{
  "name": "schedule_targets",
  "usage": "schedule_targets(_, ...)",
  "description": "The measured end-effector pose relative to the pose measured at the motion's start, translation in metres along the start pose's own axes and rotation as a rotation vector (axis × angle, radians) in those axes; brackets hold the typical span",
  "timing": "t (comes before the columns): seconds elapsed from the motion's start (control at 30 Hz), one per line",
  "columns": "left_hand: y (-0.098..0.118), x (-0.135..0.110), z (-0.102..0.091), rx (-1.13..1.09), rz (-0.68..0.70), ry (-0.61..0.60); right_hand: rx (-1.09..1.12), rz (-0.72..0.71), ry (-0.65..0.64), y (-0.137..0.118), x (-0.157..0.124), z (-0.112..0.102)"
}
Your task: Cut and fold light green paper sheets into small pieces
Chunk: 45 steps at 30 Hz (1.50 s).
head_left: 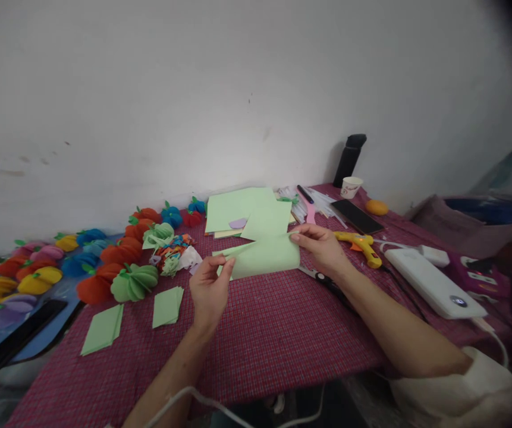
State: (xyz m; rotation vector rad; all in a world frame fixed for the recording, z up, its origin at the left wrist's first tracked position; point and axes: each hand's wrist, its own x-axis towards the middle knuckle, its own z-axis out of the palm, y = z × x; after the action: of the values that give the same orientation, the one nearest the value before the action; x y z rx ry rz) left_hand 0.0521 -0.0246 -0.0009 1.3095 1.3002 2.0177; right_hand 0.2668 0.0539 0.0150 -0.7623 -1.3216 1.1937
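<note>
A light green sheet of paper [267, 257] is held up above the table between my two hands, bent over along its upper edge. My left hand [211, 285] pinches its left end between thumb and fingers. At the upper right corner, my right hand [320, 245] grips it the same way. Behind it lies a stack of green paper [224, 208] with a small purple paper piece [238, 223] on top. Scissors [322, 277] lie partly hidden beneath my right hand and forearm. Two small piles of cut green paper, a nearer pile [101, 330] and another pile [166, 307], rest left of my left hand.
Several paper pumpkins [122, 252] crowd the left, beside colourful paper scraps [175, 252]. On the right are a yellow glue gun [365, 246], a phone [356, 216], a white power bank [434, 285], a paper cup [351, 188], a black bottle [349, 160] and an orange fruit [376, 207].
</note>
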Motion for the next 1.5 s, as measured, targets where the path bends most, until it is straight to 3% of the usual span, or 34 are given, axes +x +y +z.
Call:
schedule_targets(0.27,0.007,0.002,0.003,-0.088,-0.065,0.029,0.078,0.048,-0.028,0.002,-0.002,0.001)
schedule_targets(0.67,0.004,0.005,0.002,-0.085,-0.155,-0.112,-0.051,0.006,-0.002,-0.005,-0.003,0.002)
schedule_targets(0.77,0.003,0.009,-0.003,-0.043,-0.216,-0.203,-0.107,0.039,-0.014,-0.008,-0.004,0.001)
schedule_targets(0.9,0.009,0.018,-0.010,0.126,-0.215,-0.341,-0.162,0.142,-0.124,-0.009,-0.006,0.003)
schedule_targets(1.03,0.020,0.024,-0.006,0.421,-0.086,-0.506,-0.223,0.218,-0.226,-0.012,-0.008,0.013)
schedule_targets(1.17,0.033,0.024,0.006,0.583,0.123,-0.682,-0.309,0.197,-0.317,-0.022,-0.010,0.026)
schedule_targets(1.33,0.044,0.027,0.012,0.609,0.096,-0.830,-0.410,0.092,-0.388,-0.035,-0.008,0.042)
schedule_targets(1.43,0.046,0.031,0.011,0.519,0.036,-0.829,-0.438,0.043,-0.411,-0.047,-0.003,0.050)
schedule_targets(1.5,0.045,0.031,0.009,0.429,-0.022,-0.781,-0.372,0.085,-0.440,-0.056,0.000,0.053)
